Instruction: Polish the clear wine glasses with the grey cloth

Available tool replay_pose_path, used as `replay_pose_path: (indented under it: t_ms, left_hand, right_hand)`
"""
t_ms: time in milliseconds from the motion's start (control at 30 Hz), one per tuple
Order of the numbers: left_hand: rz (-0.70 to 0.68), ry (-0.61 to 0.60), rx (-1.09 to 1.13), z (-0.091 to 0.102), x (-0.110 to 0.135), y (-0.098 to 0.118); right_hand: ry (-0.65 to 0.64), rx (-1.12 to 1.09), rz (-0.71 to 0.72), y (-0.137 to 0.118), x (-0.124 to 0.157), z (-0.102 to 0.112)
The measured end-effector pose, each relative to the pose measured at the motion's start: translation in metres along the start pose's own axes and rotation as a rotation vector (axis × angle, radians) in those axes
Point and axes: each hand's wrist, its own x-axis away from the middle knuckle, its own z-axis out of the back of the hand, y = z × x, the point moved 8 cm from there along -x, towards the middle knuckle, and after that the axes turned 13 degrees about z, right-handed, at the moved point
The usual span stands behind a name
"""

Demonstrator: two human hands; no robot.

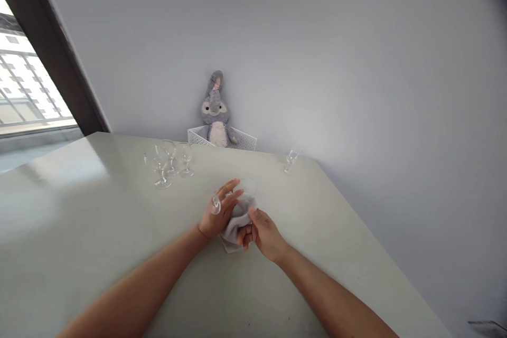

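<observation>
A clear stemmed glass lies tilted in my left hand [222, 212]; its round foot [216, 204] shows by the thumb side, and its faint rim [249, 185] points away from me. The fingers partly hide the stem and bowl. My right hand [266, 233] pinches a light grey cloth [234, 228], which is bunched against the glass between both hands. Part of the cloth hangs down below my left palm.
Clear stemmed glasses [162, 182] stand grouped at the back left of the pale table [119, 253]. A smaller stemmed glass [292, 157] stands at the back right. Behind the far edge, a grey plush toy [217, 133] sits in a white perforated basket [249, 142] against the wall.
</observation>
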Motion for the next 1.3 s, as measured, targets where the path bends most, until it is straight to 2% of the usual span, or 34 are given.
replay_pose_path:
  t_ms: [100,133,167,200,300,333,400,500,600,667,767,967,1067,1167,1300]
  left_hand:
    - [0.131,0.129,0.162,0.013,-0.009,-0.020]
    - [0.184,0.149,0.246,0.015,-0.012,-0.027]
    - [0.244,0.147,0.350,0.015,-0.014,-0.035]
    - [0.309,0.122,0.464,0.012,-0.015,-0.043]
    - [0.506,-0.045,0.780,-0.011,-0.013,-0.060]
    - [0.547,-0.111,0.825,-0.021,-0.010,-0.061]
    - [0.597,-0.229,0.865,-0.040,-0.002,-0.061]
    - [0.648,-0.366,0.896,-0.065,0.010,-0.058]
    - [0.696,-0.421,0.874,-0.077,0.020,-0.055]
    - [0.722,-0.432,0.801,-0.078,0.024,-0.056]
    - [0.743,-0.406,0.722,-0.074,0.025,-0.059]
    - [0.738,-0.326,0.764,-0.064,0.020,-0.063]
    - [0.741,-0.336,0.781,-0.064,0.019,-0.063]
    - [0.750,-0.348,0.787,-0.064,0.019,-0.062]
    - [0.760,-0.347,0.791,-0.062,0.019,-0.062]
  right_hand:
    - [-0.256,0.333,0.042,-0.002,0.007,-0.010]
    - [-0.291,0.400,0.059,-0.003,0.008,-0.008]
    - [-0.270,0.454,0.079,-0.005,0.006,-0.002]
    - [-0.197,0.506,0.101,-0.007,0.002,0.008]
    - [0.131,0.664,0.200,-0.019,-0.010,0.046]
    - [0.196,0.696,0.236,-0.022,-0.013,0.053]
    - [0.218,0.708,0.299,-0.024,-0.017,0.057]
    - [0.196,0.628,0.365,-0.024,-0.017,0.049]
    - [0.260,0.548,0.367,-0.025,-0.014,0.046]
    - [0.338,0.558,0.344,-0.027,-0.013,0.052]
    - [0.492,0.626,0.348,-0.036,-0.019,0.081]
    - [0.829,0.736,0.332,-0.057,-0.045,0.185]
    - [0.929,0.754,0.306,-0.064,-0.056,0.223]
    - [0.988,0.765,0.282,-0.067,-0.062,0.244]
    - [1.033,0.790,0.266,-0.070,-0.067,0.255]
